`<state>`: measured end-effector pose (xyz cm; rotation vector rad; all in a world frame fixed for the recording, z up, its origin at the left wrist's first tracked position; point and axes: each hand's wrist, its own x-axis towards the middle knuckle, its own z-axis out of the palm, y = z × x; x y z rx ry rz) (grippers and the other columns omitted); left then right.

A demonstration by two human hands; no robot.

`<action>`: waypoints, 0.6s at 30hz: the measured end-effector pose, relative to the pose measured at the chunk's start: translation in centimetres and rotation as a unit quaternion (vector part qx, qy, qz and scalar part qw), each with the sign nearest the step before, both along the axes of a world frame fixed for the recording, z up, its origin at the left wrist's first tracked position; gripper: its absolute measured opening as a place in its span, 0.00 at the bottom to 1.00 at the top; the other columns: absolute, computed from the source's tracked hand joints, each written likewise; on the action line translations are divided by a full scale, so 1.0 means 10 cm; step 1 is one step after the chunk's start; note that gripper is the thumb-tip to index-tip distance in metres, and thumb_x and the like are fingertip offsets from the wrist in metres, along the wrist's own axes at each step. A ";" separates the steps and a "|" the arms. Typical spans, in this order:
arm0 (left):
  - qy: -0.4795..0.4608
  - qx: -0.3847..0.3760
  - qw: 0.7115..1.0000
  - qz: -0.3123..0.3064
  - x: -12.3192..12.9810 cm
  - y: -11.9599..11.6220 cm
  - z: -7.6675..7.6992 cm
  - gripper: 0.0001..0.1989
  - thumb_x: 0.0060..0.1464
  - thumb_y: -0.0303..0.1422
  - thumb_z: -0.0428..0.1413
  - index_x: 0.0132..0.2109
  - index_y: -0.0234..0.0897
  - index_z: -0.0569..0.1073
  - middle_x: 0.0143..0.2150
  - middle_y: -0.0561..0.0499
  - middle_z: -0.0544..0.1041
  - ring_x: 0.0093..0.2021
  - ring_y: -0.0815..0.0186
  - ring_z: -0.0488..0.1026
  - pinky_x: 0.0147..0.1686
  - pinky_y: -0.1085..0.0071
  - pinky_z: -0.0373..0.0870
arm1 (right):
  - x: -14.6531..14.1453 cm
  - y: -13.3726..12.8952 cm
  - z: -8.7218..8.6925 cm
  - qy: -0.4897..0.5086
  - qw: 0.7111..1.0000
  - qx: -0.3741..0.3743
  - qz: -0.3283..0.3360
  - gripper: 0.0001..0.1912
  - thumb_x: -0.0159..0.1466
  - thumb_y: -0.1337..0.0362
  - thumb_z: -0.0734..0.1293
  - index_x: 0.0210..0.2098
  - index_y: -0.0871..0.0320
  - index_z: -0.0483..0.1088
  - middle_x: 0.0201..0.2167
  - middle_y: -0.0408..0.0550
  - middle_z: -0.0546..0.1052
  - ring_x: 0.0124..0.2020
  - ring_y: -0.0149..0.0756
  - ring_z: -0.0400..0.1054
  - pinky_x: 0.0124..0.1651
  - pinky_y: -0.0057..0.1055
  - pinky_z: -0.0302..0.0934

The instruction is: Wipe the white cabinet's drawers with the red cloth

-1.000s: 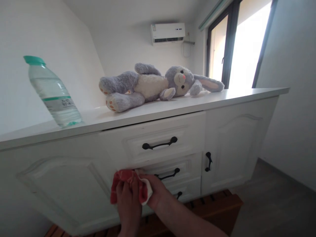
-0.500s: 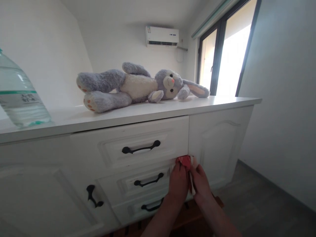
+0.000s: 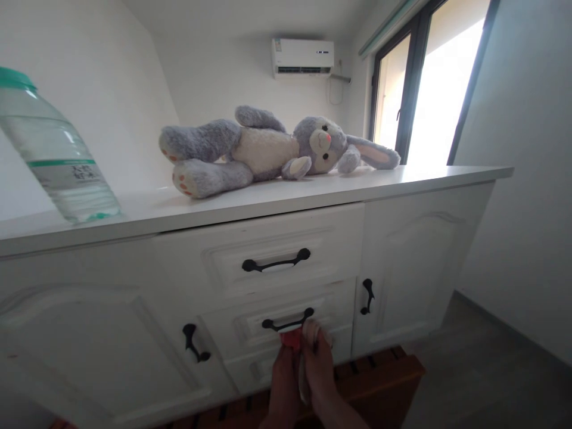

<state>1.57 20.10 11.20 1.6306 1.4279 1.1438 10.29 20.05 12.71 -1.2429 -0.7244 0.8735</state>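
- Pressing a red-and-white cloth (image 3: 291, 338) against the middle drawer front (image 3: 250, 328), low in the centre of the frame, just under its black handle (image 3: 288, 322).
- Left hand (image 3: 283, 381) and right hand (image 3: 320, 363) lying side by side, both touching the cloth; fingers curled over it, apparently pinching it between them, though the exact grip cannot be told from this angle.
- Wiping the white cabinet's drawer fronts, seemingly midway through, judging by the cloth's spot on the middle of three drawers.
- Likely calling next for firm, flat pressure and a sweep around the handle without snagging the cloth on it.
- Showing above the hands the top drawer handle (image 3: 276, 261), and black door handles left (image 3: 193, 343) and right (image 3: 367, 296).
- Lying along the cabinet top (image 3: 357, 182), centre of the frame, a grey plush rabbit (image 3: 268, 149); standing at the upper left, a water bottle (image 3: 53, 155) with a green cap.
- Hanging on the far wall, an air conditioner (image 3: 302, 56); glowing at the upper right, a bright window (image 3: 429, 89).
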 end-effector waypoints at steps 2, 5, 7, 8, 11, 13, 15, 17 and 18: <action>-0.016 -0.017 0.997 0.077 -0.40 -0.04 -0.04 0.14 0.54 0.36 0.48 0.34 0.36 0.77 0.32 0.41 0.82 0.34 0.55 0.78 0.36 0.60 0.75 | -0.39 0.02 0.01 0.014 0.999 0.000 0.047 0.15 0.56 0.52 0.70 0.35 0.58 0.73 0.32 0.48 0.78 0.38 0.42 0.73 0.42 0.33 0.66; 0.018 0.004 0.987 0.158 -0.99 -0.12 -0.04 0.11 0.51 0.38 0.51 0.28 0.39 0.72 0.26 0.45 0.79 0.28 0.57 0.75 0.31 0.62 0.71 | -0.95 0.03 0.02 0.040 0.994 -0.007 0.100 0.13 0.54 0.57 0.71 0.35 0.58 0.73 0.35 0.48 0.79 0.40 0.43 0.72 0.45 0.34 0.65; 0.059 0.017 0.982 0.180 -1.29 -0.16 0.08 0.12 0.52 0.41 0.51 0.28 0.40 0.71 0.26 0.45 0.78 0.28 0.57 0.74 0.32 0.62 0.70 | -1.23 0.03 0.09 0.070 0.990 -0.016 0.125 0.14 0.52 0.59 0.72 0.36 0.58 0.73 0.36 0.49 0.79 0.41 0.44 0.72 0.46 0.35 0.65; 0.075 0.019 0.979 0.188 -1.39 -0.18 0.18 0.13 0.54 0.42 0.50 0.29 0.40 0.71 0.26 0.45 0.78 0.28 0.57 0.74 0.32 0.62 0.70 | -1.33 0.02 0.17 0.087 0.986 -0.013 0.141 0.14 0.52 0.59 0.72 0.36 0.58 0.73 0.36 0.48 0.79 0.41 0.44 0.72 0.46 0.35 0.66; 0.104 0.053 0.971 0.206 -1.49 -0.21 0.58 0.16 0.57 0.44 0.50 0.38 0.37 0.74 0.34 0.43 0.80 0.35 0.56 0.77 0.38 0.60 0.73 | -1.45 0.01 0.52 0.166 0.965 0.040 0.198 0.17 0.54 0.58 0.72 0.40 0.59 0.73 0.38 0.48 0.79 0.42 0.42 0.73 0.47 0.35 0.66; 0.128 0.096 0.964 0.213 -1.43 -0.21 0.84 0.19 0.58 0.44 0.50 0.47 0.35 0.75 0.46 0.38 0.80 0.45 0.53 0.78 0.47 0.56 0.73 | -1.42 -0.01 0.78 0.233 0.943 0.064 0.228 0.19 0.56 0.58 0.72 0.44 0.58 0.72 0.39 0.47 0.80 0.41 0.41 0.73 0.45 0.33 0.66; 0.158 0.120 0.959 0.203 -1.31 -0.21 1.01 0.21 0.59 0.42 0.48 0.51 0.32 0.74 0.55 0.33 0.76 0.55 0.48 0.75 0.55 0.50 0.71 | -1.35 -0.03 0.98 0.286 0.926 0.044 0.242 0.19 0.55 0.58 0.72 0.44 0.59 0.72 0.37 0.47 0.80 0.38 0.39 0.74 0.40 0.32 0.67; 0.178 0.118 0.961 0.174 -1.17 -0.20 1.08 0.21 0.60 0.39 0.46 0.50 0.30 0.74 0.56 0.30 0.75 0.59 0.45 0.72 0.58 0.45 0.69 | -1.25 -0.06 1.08 0.309 0.920 0.013 0.242 0.18 0.52 0.60 0.74 0.40 0.59 0.72 0.32 0.46 0.79 0.35 0.39 0.74 0.36 0.31 0.66; 0.181 0.114 0.964 0.157 -1.10 -0.19 1.09 0.20 0.61 0.38 0.45 0.49 0.30 0.75 0.53 0.30 0.76 0.57 0.45 0.73 0.57 0.45 0.70 | -1.19 -0.07 1.10 0.313 0.920 0.003 0.235 0.17 0.51 0.61 0.74 0.38 0.59 0.72 0.30 0.46 0.79 0.33 0.38 0.74 0.34 0.30 0.65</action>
